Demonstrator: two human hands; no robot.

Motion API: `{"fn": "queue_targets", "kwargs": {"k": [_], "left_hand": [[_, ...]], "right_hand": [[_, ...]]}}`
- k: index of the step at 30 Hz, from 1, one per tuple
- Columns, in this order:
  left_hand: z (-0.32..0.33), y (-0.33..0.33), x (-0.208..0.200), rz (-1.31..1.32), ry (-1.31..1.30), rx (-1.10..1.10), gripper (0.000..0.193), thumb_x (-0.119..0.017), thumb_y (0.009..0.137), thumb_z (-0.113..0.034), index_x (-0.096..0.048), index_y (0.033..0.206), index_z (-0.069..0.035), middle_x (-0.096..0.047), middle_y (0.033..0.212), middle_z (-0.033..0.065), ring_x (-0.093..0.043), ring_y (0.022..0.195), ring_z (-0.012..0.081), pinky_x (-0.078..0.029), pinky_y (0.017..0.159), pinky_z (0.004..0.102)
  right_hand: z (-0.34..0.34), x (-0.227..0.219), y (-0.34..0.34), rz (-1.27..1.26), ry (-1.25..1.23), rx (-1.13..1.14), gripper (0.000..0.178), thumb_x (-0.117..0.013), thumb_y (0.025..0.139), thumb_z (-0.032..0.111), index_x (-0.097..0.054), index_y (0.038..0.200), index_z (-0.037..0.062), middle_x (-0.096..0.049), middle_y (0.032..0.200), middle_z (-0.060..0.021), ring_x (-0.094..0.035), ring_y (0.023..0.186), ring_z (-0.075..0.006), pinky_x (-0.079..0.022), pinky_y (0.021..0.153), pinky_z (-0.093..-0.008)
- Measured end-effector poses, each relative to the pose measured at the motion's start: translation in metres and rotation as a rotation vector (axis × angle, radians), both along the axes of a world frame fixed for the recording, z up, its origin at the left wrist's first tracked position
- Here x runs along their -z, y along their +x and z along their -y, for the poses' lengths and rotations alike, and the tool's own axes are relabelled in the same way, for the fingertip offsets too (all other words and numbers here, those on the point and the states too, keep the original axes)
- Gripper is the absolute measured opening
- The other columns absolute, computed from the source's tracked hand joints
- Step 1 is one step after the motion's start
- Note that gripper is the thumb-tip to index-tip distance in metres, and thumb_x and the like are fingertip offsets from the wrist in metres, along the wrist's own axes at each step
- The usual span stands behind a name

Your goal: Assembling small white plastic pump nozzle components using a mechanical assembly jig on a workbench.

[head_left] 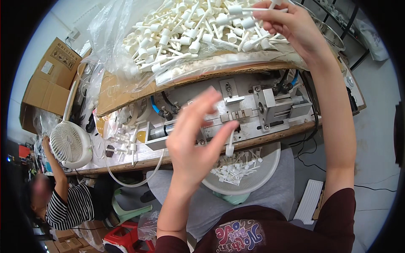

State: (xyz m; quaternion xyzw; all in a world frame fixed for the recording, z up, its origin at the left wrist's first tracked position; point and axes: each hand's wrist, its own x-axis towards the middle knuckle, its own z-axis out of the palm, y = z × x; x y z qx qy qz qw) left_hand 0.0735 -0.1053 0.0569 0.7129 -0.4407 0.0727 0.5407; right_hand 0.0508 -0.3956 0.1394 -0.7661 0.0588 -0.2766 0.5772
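Two bare hands over this tabletop (261, 139), and they're a good stretch apart. Right hand (293, 25) is pinching a white capped stem (235, 9) over the right end of the heap (185, 40). Left hand (192, 137) is a blur, but the fingers look spread with the thumb out, nothing clearly gripped. Another white stem (230, 149) shows just below that thumb tip; honestly can't tell if they're touching.

If it were me, I'd take just one stem from the heap, hold it by the shaft so the cap stays free, and line it up before bringing it down to the metal fixture (270, 99). I'd also get the left fingers well out of the clamp area first, since that looks like a pinch spot.

Edges: the cardboard (114, 95) lip sits between the two hands, so I'd lift over it rather than drag. The wooden front edge is just below the left hand, with the basket (275, 168) past it, below and to the right. Clear tube (134, 185) loops off the edge to that hand's left, so I'd swing right of it.
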Motion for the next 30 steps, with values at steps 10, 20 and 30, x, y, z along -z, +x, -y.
{"fn": "queue_targets", "kwargs": {"k": [10,20,30], "left_hand": [[0.005,-0.001,-0.012,-0.773,0.260,0.294,0.043,-0.071,0.095,-0.015,-0.061,0.134,-0.002,-0.068,0.088,0.0019,-0.060,0.071,0.0039,-0.050,0.058,0.0234],[-0.008,-0.028,0.027,-1.149,0.096,0.430,0.040,-0.059,0.104,-0.027,-0.057,0.134,-0.001,-0.068,0.088,0.0039,-0.054,0.060,0.0036,-0.041,0.049,0.0182],[-0.034,-0.046,0.033,-1.461,-0.178,0.354,0.046,-0.048,0.106,-0.029,-0.047,0.136,0.006,-0.064,0.100,0.0126,-0.058,0.062,0.0140,-0.043,0.042,0.0241]], "right_hand": [[-0.093,0.042,-0.061,-0.317,0.401,-0.469,0.023,-0.071,0.093,0.014,-0.068,0.106,-0.0045,-0.070,0.081,-0.0067,-0.066,0.065,-0.0082,-0.053,0.058,-0.0209],[-0.105,0.078,-0.082,-0.366,0.415,-0.294,0.025,-0.066,0.098,0.018,-0.068,0.107,-0.0050,-0.068,0.080,-0.0043,-0.062,0.064,-0.0059,-0.049,0.057,-0.0206],[-0.132,0.093,-0.107,0.062,0.286,-0.063,0.028,-0.065,0.096,0.007,-0.059,0.121,-0.0057,-0.065,0.119,-0.0142,-0.066,0.106,-0.0190,-0.053,0.093,-0.0317]]}}
